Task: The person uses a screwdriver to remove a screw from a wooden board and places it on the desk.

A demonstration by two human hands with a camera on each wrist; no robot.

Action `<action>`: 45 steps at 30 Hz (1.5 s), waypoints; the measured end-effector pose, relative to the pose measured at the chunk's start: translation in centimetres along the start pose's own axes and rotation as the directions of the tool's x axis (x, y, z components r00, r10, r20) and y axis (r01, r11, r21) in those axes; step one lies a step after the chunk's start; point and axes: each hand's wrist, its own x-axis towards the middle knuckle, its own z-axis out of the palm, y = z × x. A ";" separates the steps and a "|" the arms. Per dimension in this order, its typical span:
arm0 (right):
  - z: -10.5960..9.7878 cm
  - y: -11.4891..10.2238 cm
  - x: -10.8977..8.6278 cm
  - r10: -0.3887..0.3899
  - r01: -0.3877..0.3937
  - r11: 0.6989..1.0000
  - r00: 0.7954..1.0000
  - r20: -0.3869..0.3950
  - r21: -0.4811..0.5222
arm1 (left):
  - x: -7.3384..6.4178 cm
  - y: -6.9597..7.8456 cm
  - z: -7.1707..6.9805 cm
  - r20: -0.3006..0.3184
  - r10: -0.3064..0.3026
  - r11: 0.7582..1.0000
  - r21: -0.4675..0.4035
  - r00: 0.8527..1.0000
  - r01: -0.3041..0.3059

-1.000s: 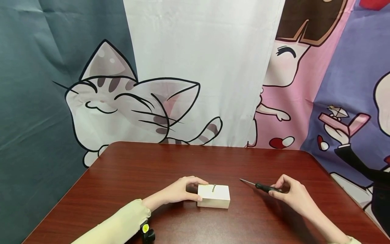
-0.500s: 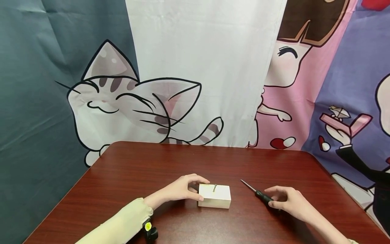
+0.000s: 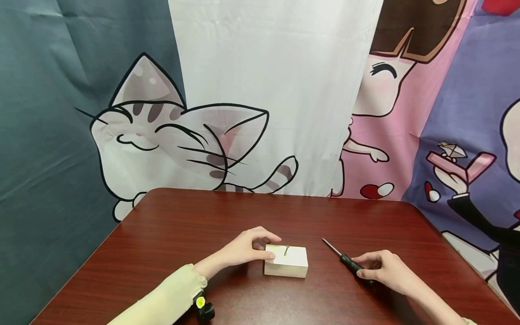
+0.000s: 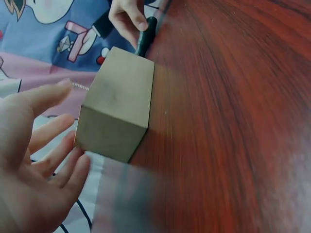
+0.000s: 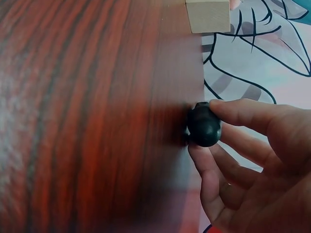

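A pale wooden block [image 3: 286, 262] lies on the table in the head view, with a small screw [image 3: 286, 250] sticking up from its top. My left hand [image 3: 251, 245] is at the block's left end, its thumb near the top edge and its fingers loosely spread. In the left wrist view that hand [image 4: 41, 160] is beside the block [image 4: 116, 92], and the threaded screw [image 4: 80, 86] shows near its thumb. To the right, my right hand [image 3: 387, 270] holds the black handle of a screwdriver [image 3: 347, 262] between thumb and fingers, low at the table surface; its tip points away and left.
The reddish-brown wooden table [image 3: 227, 212] carries the block and screwdriver. Behind its far edge hangs a printed cloth [image 3: 268, 67] with cartoon figures. A black device with a yellow dot [image 3: 201, 305] is strapped at the left wrist.
My right hand has lowered the screwdriver to the table and turned its handle toward me. My left hand has loosened and lifted slightly from the block, which stays in place.
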 end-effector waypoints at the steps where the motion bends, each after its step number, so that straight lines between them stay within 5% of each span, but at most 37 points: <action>1: 0.0 0.0 0.0 0.000 0.000 1.000 1.000 0.004 0.002 | 0.1 0.1 0.1 -0.029 0.013 1.000 0.024 1.000 -0.012; 8: -0.1 0.0 0.1 -0.009 0.009 1.000 1.000 0.019 0.006 | 0.8 1.3 0.8 -0.142 0.048 0.998 0.052 0.989 -0.041; 21: -0.1 0.0 0.0 -0.011 0.011 1.000 1.000 0.012 0.013 | 1.9 1.9 2.1 -0.028 0.020 0.999 -0.032 0.999 -0.021; 37: -0.1 0.1 0.0 -0.012 0.012 1.000 1.000 0.012 0.022 | 1.9 1.7 2.5 -0.113 -0.008 1.000 0.001 0.994 0.008; 45: 0.0 0.0 0.0 -0.016 0.016 1.000 1.000 0.014 0.016 | 2.0 1.7 2.7 -0.133 0.040 0.999 0.013 0.990 -0.038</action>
